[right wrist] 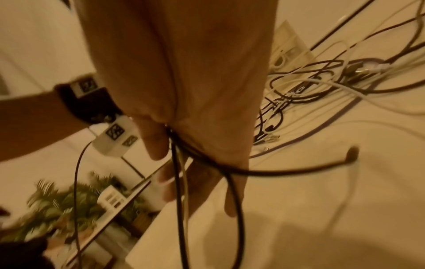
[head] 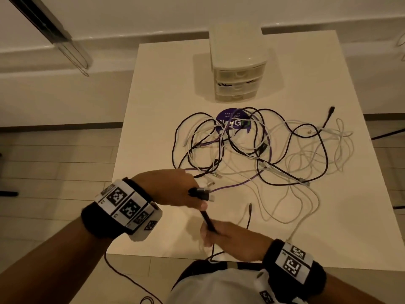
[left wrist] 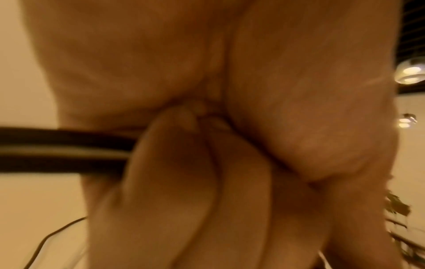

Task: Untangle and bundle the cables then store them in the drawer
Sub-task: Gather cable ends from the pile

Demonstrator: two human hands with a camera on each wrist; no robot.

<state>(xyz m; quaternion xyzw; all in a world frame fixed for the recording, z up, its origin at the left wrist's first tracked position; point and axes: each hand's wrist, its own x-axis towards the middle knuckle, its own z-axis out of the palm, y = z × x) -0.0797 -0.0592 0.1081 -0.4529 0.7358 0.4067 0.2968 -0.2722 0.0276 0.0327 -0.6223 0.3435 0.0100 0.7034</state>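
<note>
My left hand (head: 194,195) hovers over the near part of the white table (head: 157,106) and grips a black cable (head: 208,222) close to its plug. In the left wrist view its fingers (left wrist: 184,163) curl round doubled black strands (left wrist: 57,151). The same cable runs down to my right hand (head: 211,235) at the table's front edge, which holds it. There, black strands and a pale one hang in loops between the fingers (right wrist: 158,142), and a free black end (right wrist: 352,152) sticks out right. A tangle of black, white and purple cables (head: 252,148) lies mid-table.
A small white drawer unit (head: 237,69) with three shut drawers stands at the back of the table. A round purple sticker (head: 232,121) lies under the tangle. A thin wire (head: 122,275) hangs off the table's front edge at the left.
</note>
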